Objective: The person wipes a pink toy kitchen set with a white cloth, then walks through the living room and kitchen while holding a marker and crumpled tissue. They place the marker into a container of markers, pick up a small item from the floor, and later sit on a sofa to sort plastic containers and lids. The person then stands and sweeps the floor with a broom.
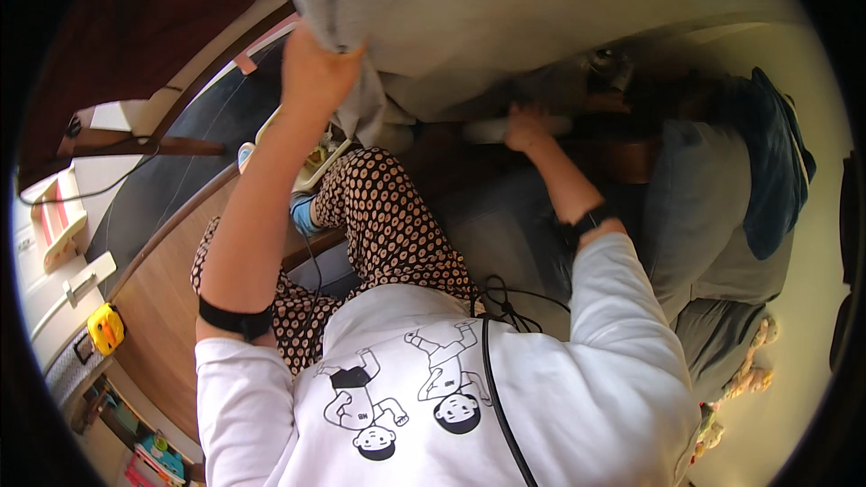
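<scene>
My left hand (321,74) is raised and grips the gathered edge of a large light-grey cloth (473,7). The cloth spreads across the top of the view and hangs down in folds below my fist. Lower and to the right, my right hand (530,127) is closed around a pale, rod-like object (484,130). Motion blur hides what exactly this object is. It lies under the cloth's lower edge, above a dark, shadowed area.
At right stand a grey sofa cushion (703,189) and a dark blue cloth (775,162). Black cords (504,304) lie by my lap. A wooden floor (176,243), a dark mat (203,115) and a yellow case (106,329) are at left. A shiny, blurred object (609,64) sits upper right.
</scene>
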### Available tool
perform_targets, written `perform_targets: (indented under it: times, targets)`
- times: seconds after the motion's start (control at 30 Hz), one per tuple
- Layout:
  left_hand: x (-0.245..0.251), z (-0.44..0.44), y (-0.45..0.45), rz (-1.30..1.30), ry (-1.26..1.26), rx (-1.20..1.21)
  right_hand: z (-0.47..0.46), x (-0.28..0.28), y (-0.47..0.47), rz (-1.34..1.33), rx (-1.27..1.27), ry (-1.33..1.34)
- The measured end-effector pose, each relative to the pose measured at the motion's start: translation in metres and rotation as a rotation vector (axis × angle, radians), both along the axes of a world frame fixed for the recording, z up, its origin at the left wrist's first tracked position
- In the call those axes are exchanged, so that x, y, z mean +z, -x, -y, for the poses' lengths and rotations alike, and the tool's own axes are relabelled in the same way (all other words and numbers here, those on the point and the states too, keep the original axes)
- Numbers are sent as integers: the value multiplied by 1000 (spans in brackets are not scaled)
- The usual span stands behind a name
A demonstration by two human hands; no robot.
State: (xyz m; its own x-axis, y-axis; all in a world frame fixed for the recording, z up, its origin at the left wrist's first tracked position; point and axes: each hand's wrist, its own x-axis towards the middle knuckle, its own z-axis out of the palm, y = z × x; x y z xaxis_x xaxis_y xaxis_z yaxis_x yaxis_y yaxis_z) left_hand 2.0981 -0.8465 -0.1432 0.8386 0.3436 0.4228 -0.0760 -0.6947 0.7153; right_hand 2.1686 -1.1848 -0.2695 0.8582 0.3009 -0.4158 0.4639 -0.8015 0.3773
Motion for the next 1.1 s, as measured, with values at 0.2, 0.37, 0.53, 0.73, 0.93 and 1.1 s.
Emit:
perform_targets:
  times: [0.2, 0.37, 0.53, 0.73, 0.93, 1.1]
  targets:
    - [16, 90, -5, 41, -9, -54, -119, 63, 70, -326, 728, -1167]
    - [68, 162, 45, -240, -36, -533, -113, 50, -8, 152, 677, -620]
    - [40, 59, 133, -21, -85, -550, 12, 80, -128, 96, 42, 246]
    - [-9, -79, 284, -808, -249, 321, 70, 123, -104, -241, 27, 655]
    - [-33, -82, 314, -744, -381, 311, 61, 104, -87, -416, 154, 718]
    - [-30, -95, 324, -655, -232, 453, 116, 163, -116, -296, 85, 655]
